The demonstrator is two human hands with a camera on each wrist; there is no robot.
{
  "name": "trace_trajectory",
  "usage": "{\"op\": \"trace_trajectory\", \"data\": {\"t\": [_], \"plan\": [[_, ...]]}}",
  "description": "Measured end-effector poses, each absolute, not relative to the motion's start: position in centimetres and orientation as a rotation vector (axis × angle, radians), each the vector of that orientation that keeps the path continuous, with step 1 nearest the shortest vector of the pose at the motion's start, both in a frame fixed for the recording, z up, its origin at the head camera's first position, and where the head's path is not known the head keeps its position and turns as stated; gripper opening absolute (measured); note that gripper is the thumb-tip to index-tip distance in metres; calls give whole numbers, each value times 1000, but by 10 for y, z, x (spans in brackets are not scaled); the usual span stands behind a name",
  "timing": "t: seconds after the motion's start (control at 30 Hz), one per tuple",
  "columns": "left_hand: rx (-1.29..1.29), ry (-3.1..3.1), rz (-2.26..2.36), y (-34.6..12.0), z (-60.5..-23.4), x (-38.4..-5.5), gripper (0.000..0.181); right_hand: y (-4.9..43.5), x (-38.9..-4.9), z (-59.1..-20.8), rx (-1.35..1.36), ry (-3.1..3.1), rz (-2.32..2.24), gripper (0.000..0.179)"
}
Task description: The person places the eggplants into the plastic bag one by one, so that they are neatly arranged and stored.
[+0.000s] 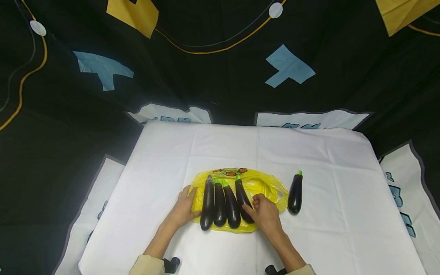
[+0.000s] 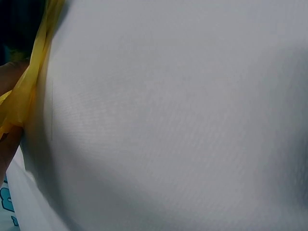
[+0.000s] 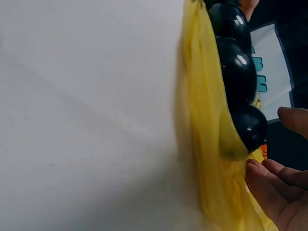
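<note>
Several dark purple eggplants (image 1: 220,204) with mostly green stem ends lie side by side on a flattened yellow plastic bag (image 1: 262,183). My left hand (image 1: 183,206) holds the bag's left edge, with yellow plastic between thumb and fingers in the left wrist view. On the other side, my right hand (image 1: 266,214) is over the right part of the bag, its thumb beside the rightmost eggplant (image 1: 243,200) of the row. In the right wrist view the right thumb and fingers (image 3: 267,185) stand apart around nothing. Another single eggplant (image 1: 295,194) lies right of the bag.
A white cloth (image 1: 337,229) covers the table. Dark fabric (image 1: 223,88) with blue and yellow shapes hangs behind it. White panels with blue lettering (image 1: 397,194) border the table's sides and back.
</note>
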State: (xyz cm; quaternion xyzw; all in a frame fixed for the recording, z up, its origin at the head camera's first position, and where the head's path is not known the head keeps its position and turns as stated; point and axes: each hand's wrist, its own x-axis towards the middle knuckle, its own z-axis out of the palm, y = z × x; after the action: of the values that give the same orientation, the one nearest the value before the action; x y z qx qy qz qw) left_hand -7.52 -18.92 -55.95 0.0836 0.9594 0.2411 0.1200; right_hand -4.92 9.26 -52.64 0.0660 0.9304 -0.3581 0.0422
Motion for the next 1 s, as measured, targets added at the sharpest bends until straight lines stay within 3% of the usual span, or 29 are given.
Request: {"op": "trace_trajectory", "data": {"t": [1.0], "plan": [[275,2811,712,-189,-559,-75,91,135,-50,-491,310,2877,-1307,44]]}}
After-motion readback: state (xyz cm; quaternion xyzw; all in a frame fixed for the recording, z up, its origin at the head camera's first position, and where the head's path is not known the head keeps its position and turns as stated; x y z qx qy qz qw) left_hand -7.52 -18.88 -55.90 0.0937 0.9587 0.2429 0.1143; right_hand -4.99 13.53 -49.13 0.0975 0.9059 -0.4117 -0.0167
